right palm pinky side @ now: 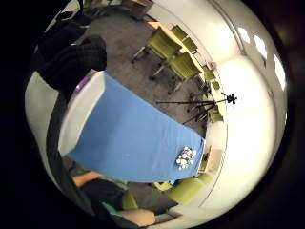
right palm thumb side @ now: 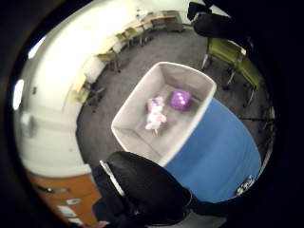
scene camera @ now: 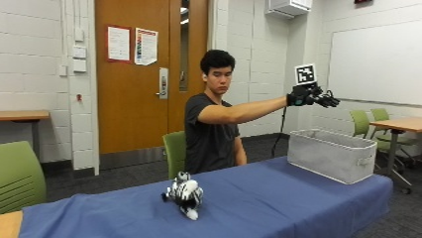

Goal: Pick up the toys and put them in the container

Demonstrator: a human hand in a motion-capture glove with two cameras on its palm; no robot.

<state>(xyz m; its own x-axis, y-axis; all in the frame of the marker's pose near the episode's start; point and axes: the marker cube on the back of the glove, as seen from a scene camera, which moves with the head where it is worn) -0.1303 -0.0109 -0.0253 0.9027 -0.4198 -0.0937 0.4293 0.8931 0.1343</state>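
My gloved right hand is raised high above the grey fabric container, which stands at the right end of the blue-covered table. Its fingers are spread and hold nothing. The thumb side palm view looks down into the container: a pink plush toy and a purple cube toy lie on its floor. A black-and-white zebra toy lies on the cloth near the table's middle, far from the hand; it also shows as the zebra toy at the table's far end.
The person sits behind the table on a green chair. Another green chair stands at the near left. Beyond the container are a wooden desk and more green chairs. A tripod stands on the carpet beside the table.
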